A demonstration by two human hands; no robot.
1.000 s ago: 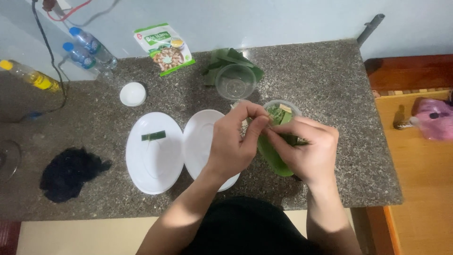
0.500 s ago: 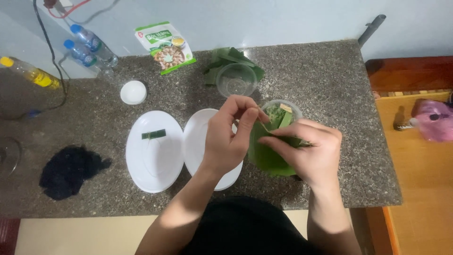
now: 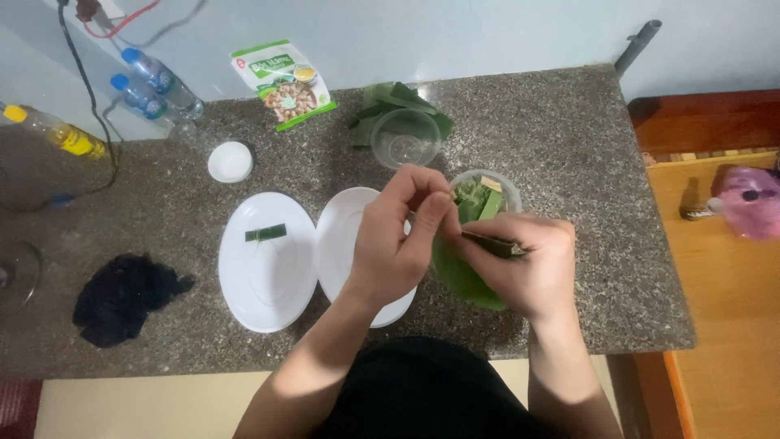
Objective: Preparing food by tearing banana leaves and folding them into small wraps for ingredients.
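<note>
Lowered slightly since the earlier frame, the green leaf (image 3: 465, 276) sits pinched between both hands, its long axis running from left hand (image 3: 398, 244) fingertips down beneath right hand (image 3: 524, 264), which is nearer.

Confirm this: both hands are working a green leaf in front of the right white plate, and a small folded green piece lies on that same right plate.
Not quite. The head view shows the small folded green piece on the left white plate, not the right white plate. The left hand and right hand do hold the green leaf.
</note>
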